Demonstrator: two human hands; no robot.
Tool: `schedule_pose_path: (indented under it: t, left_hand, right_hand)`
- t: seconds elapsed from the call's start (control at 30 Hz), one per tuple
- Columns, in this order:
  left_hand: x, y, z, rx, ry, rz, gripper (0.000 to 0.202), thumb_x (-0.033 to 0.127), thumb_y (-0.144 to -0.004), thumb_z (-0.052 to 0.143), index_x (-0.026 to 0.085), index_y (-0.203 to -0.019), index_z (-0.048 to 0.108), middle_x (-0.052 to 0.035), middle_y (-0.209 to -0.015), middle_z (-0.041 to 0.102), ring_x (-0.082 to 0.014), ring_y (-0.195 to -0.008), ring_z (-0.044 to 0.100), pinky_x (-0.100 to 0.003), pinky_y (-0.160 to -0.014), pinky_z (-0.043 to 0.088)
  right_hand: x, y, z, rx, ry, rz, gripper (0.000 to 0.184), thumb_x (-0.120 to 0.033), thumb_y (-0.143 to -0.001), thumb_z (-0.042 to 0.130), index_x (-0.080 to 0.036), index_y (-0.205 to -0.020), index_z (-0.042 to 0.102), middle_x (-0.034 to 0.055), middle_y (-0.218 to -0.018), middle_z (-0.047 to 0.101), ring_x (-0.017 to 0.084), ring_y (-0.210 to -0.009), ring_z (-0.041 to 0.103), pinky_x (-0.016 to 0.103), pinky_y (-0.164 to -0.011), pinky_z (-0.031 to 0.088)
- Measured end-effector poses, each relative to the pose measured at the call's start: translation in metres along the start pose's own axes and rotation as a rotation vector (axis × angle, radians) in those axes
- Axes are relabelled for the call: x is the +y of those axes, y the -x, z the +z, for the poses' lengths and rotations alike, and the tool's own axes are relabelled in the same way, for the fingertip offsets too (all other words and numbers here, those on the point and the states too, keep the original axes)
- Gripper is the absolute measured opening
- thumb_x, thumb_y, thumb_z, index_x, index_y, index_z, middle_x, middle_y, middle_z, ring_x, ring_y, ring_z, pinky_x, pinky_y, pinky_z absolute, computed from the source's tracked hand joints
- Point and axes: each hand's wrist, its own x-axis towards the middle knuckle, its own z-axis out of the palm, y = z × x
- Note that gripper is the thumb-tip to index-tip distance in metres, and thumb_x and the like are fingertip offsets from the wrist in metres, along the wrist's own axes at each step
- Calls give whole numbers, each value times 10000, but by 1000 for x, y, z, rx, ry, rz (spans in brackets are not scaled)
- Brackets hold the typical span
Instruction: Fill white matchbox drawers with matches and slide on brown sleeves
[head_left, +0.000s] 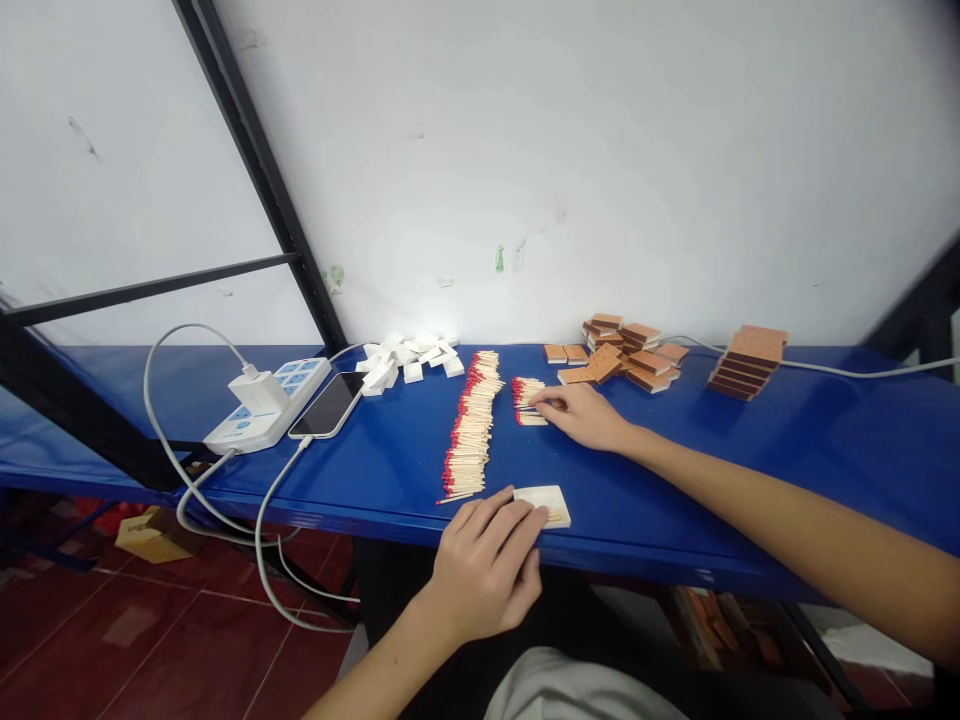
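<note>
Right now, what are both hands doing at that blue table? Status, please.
Left hand resting on white tray at table edge. Right hand flat on small match bunch. Long match row beside both, nothing blocking either.

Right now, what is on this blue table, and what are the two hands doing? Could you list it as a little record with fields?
Left hand: fingers resting on a white tray at the table's front edge
Right hand: fingertips on a small bunch of matches; grip unclear
Between the hands: long row of red-tipped matches
Back of table: pile of white trays; brown sleeves lying loose, plus one stack
Left end: phone, power strip with a charger plugged in
Surface: blue table
</note>
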Motion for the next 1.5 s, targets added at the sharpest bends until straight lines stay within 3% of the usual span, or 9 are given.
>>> schedule_pose_path:
  t: [0.27,0.53,1.07,1.5]
  left_hand:
    - [1,-2,0,7,-3,-4,399,149,-841,538,130,-1231,621,-98,-1084,721,-277,-1097,651,-380,-852,536]
    - [1,-1,0,5,-10,-6,399,148,-844,545,125,-1236,619,-99,-1094,716,-276,-1109,643,-379,-857,524]
    - [0,-1,1,13,-14,4,402,146,-840,541,127,-1234,618,-99,-1082,719,-270,-1103,648,-375,-852,534]
    - [0,-3,-3,37,-2,24,366,106,-855,523,133,-1206,626,-156,-1162,668,-249,-1072,645,-365,-832,545]
  right_hand:
    - [-4,2,-2,-26,41,-9,362,-208,-845,489,-245,-1053,783,2,-743,721,151,-633,571,255,-609,336]
    - [-9,4,-4,-43,100,-11,424,-213,-862,464,-257,-1173,749,9,-754,734,154,-621,572,254,-607,347]
    - [-8,4,-3,-29,66,-44,341,-220,-866,474,-216,-1056,757,11,-731,697,150,-644,563,253,-620,336]
    - [-10,6,-7,-69,95,-72,311,-249,-879,482,-210,-1041,745,5,-703,659,138,-618,526,253,-593,303]
